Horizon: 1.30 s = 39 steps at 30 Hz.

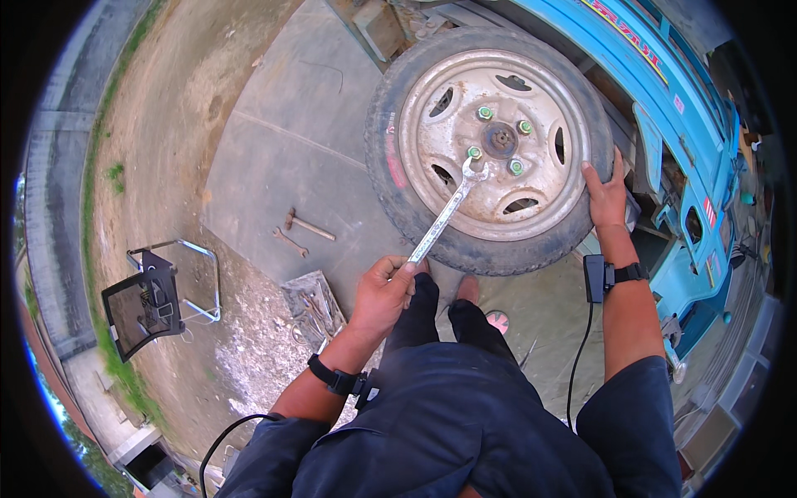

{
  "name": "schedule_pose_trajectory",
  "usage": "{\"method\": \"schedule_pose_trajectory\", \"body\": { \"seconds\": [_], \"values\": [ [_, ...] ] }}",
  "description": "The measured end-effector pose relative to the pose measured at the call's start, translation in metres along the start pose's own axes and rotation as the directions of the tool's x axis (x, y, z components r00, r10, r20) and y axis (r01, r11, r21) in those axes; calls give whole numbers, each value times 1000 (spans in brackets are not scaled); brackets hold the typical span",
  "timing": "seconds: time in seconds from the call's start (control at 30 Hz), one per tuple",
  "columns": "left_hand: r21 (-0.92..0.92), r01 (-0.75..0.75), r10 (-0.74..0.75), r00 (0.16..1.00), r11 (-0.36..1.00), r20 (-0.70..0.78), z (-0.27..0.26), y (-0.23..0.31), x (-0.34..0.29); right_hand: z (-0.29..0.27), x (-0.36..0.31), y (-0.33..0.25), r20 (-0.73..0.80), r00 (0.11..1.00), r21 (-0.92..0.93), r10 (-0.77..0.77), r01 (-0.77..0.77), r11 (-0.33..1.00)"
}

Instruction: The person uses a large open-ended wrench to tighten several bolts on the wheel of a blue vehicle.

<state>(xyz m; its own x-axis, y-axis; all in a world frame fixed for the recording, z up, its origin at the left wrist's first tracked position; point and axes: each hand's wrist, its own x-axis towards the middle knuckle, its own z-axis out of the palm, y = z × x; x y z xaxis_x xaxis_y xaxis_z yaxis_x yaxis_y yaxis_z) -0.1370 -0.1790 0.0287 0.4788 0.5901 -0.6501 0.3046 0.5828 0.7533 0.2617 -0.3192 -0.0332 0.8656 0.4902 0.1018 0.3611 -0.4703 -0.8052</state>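
My left hand (382,292) is closed round the lower end of a silver open-end wrench (438,226). The wrench's jaw reaches up and right to a green-tipped wheel nut (474,153), the lower left one of several round the hub (501,140); I cannot tell whether it is seated on the nut. The wheel has a rusty, pale steel rim (444,137) with oval slots and a black tire (383,145). At the tire's right side my right hand (608,195) grips it, thumb on the sidewall and fingers at the outer tread.
A light blue vehicle body (664,124) stands right of the wheel. On the grey ground to the left lie a hammer (311,226) and another wrench (290,242). A tray of tools (314,309) sits by my feet. Further left stands a metal-framed folding chair (149,303).
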Motion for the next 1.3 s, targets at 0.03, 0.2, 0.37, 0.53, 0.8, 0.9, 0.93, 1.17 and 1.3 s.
{"method": "schedule_pose_trajectory", "body": {
  "seconds": [0.03,0.2,0.37,0.53,0.8,0.9,0.93,1.17,1.3],
  "values": [
    [-20,5,-5,1000,1000,-7,5,-3,-3,1,1,3,-3,1000,4,7,-7,1000],
    [-99,-1,-2,1000,995,-30,21,-13,-7,0,1,-3,-3,1000,8,5,-5,1000],
    [-157,61,-44,992,986,114,42,-22,-8,2,2,-3,-16,999,-39,-42,41,998],
    [-159,94,-52,967,983,251,81,-21,-5,0,1,-8,-21,1000,-53,12,-13,999],
    [-222,154,-103,969,963,225,116,-28,7,1,7,-5,5,1000,-39,6,-6,999],
    [-289,175,-113,969,941,217,98,-27,7,-1,10,-9,29,999,-55,19,-17,998],
    [-300,184,-112,964,936,242,96,-24,6,-2,14,-6,29,999,-81,20,-18,997],
    [-332,253,-146,938,909,316,106,-29,7,-3,15,-40,-118,990,-328,79,-114,938],
    [-368,284,-142,919,885,369,105,-27,9,20,-73,-48,-259,960,-204,105,-160,966]
  ]
}}
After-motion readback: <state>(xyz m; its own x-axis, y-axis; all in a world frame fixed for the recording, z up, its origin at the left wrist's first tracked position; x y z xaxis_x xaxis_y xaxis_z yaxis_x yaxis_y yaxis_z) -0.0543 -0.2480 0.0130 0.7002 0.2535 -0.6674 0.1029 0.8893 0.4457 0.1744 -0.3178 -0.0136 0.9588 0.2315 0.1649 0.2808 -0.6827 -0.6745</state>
